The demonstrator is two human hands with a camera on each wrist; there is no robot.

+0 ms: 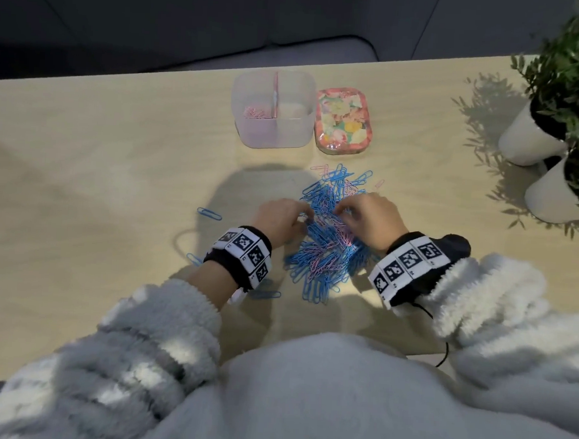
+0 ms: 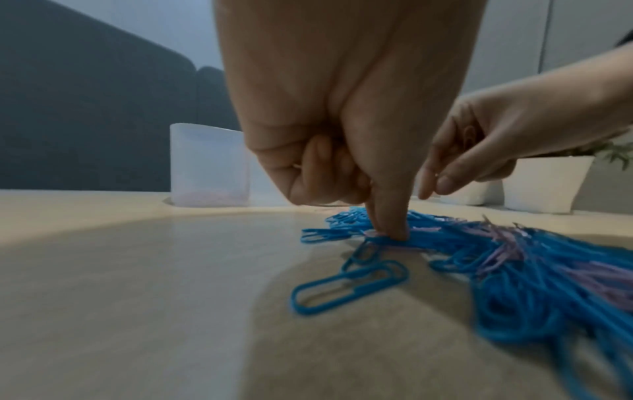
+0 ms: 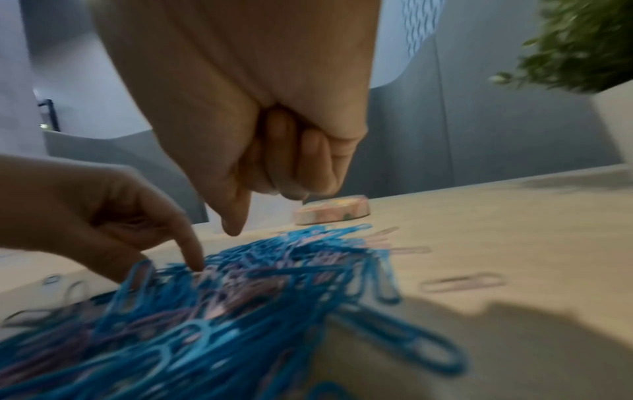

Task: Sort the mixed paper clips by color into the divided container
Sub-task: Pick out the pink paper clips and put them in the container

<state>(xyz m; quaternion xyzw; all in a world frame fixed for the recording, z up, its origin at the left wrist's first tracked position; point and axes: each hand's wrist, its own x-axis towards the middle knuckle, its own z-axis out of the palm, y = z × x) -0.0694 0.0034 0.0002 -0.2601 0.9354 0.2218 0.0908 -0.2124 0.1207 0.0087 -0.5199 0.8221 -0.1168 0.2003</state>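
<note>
We see a light wooden table (image 1: pixel 117 150) with a big pile of blue and pink paper clips (image 1: pixel 327 241), a clear divided box (image 1: pixel 269 131), a flowery lid (image 1: pixel 343 121) and two white plant pots (image 1: pixel 527 141) on it.

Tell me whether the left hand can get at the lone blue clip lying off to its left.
Probably yes: the blue clip lies alone on bare table, nothing between it and the left hand.

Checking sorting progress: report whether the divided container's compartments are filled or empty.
Partly filled: the translucent plastic divided container holds pink paper clips in its left compartment; the right compartment looks empty.
</note>
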